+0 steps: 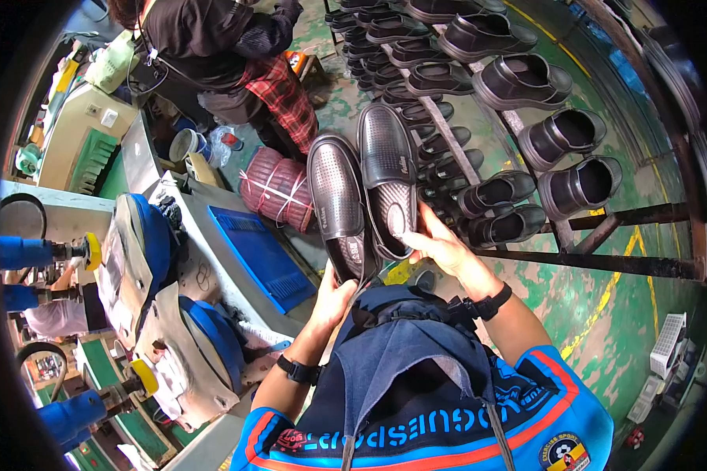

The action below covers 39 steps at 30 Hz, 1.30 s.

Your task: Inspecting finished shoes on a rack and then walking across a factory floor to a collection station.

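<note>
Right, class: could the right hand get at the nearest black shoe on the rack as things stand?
Probably not straight away: the right hand is occupied at the heel of the held right shoe. Otherwise, the way to the rack shoe looks free, though depth is hard to judge.

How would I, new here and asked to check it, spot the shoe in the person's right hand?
Start at the shoe rack filling the upper right, then move left to the held black pair. Take the shoe on the right, its heel in the right hand. Unlike the other shoe, it shows a pale oval on its insole.
</note>
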Available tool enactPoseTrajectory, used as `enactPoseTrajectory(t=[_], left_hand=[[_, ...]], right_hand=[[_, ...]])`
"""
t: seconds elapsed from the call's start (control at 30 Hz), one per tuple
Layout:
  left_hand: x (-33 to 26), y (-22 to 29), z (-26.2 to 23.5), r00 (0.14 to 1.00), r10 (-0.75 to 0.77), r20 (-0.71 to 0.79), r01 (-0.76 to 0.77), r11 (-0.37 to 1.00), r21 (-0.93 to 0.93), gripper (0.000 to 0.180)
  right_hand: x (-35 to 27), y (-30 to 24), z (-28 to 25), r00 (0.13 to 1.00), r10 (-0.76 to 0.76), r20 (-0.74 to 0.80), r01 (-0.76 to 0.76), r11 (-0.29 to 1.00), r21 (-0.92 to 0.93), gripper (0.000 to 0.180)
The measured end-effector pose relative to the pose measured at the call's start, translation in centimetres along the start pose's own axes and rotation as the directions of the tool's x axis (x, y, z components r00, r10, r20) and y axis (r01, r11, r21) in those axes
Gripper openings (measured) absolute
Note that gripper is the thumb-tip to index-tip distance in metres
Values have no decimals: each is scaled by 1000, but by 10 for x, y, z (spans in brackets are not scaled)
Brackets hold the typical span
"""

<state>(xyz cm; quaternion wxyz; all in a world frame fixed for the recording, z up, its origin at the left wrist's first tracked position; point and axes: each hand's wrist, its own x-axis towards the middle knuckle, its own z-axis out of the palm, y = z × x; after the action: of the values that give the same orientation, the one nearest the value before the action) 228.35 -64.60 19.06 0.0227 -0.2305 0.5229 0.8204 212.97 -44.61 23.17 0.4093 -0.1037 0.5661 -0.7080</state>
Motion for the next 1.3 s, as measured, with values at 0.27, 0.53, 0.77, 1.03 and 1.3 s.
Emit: enactPoseTrajectory(t=[0.27,0.53,0.77,1.03,1.3], left_hand=[[8,13,11,997,-63,-35,62,998,-21,49],[32,18,13,1000,-20,18,21,998,-64,57],[46,28,16,995,-88,-51,89,996,13,61],[44,13,-11,983,-156,-93,158,987,10,72],[43,18,-14,986,-152,-74,155,987,37,72]], right_hand=[[8,21,-15,994,91,-65,-67,951,301,59],[17,34,-29,999,33,-23,-15,829,560,40],[42,44,-44,971,149,-188,11,756,654,11],[103,46,-141,744,218,-632,263,773,577,19],[142,52,-211,373,343,-862,151,894,421,41]])
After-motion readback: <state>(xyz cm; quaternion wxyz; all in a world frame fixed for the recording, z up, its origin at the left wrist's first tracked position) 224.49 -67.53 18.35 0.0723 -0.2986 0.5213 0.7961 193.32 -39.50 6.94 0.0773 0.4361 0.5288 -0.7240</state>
